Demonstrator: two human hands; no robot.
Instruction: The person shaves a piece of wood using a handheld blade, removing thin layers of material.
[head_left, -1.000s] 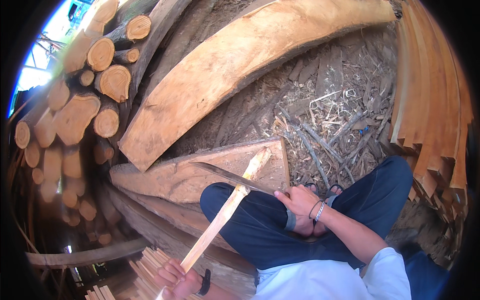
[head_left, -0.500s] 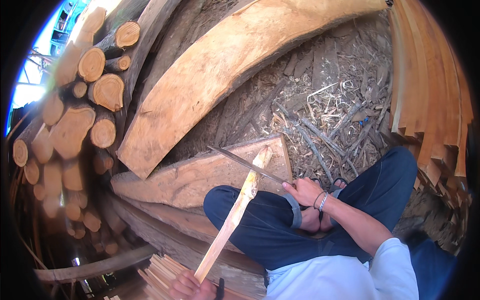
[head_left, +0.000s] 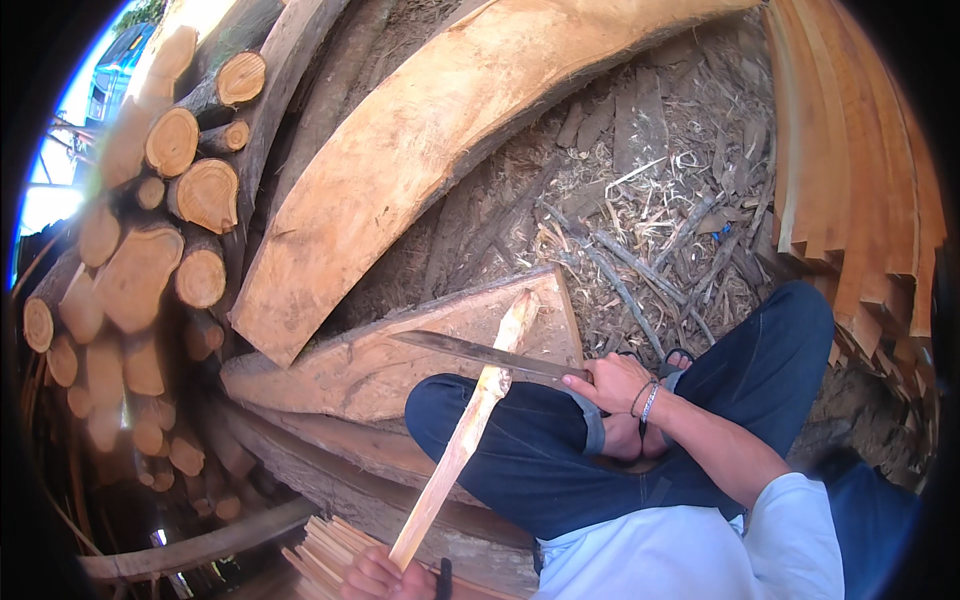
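At the lower edge, my left hand (head_left: 388, 577) is closed around the near end of a pale, peeled wooden stick (head_left: 455, 445). The stick slants up and right, with a knobbly bulge near its far end, which lies over a thick wooden slab (head_left: 375, 362). My right hand (head_left: 615, 383) grips a long machete (head_left: 470, 350); its handle is mostly hidden in my fingers. The blade points left and crosses the stick just above the bulge, its broad side partly showing. Whether its edge bites into the wood, I cannot tell.
Cut logs (head_left: 205, 195) are stacked at left, with a large curved plank (head_left: 430, 150) beyond the slab. Boards (head_left: 850, 150) stand at right. Shavings and twigs (head_left: 640, 265) litter the ground before my crossed legs (head_left: 740, 370). Thin strips (head_left: 325, 550) lie beside my left hand.
The machete has come down the stick toward me, and its blade has turned to show more of its broad side. My left hand keeps its hold on the stick, almost unmoved.
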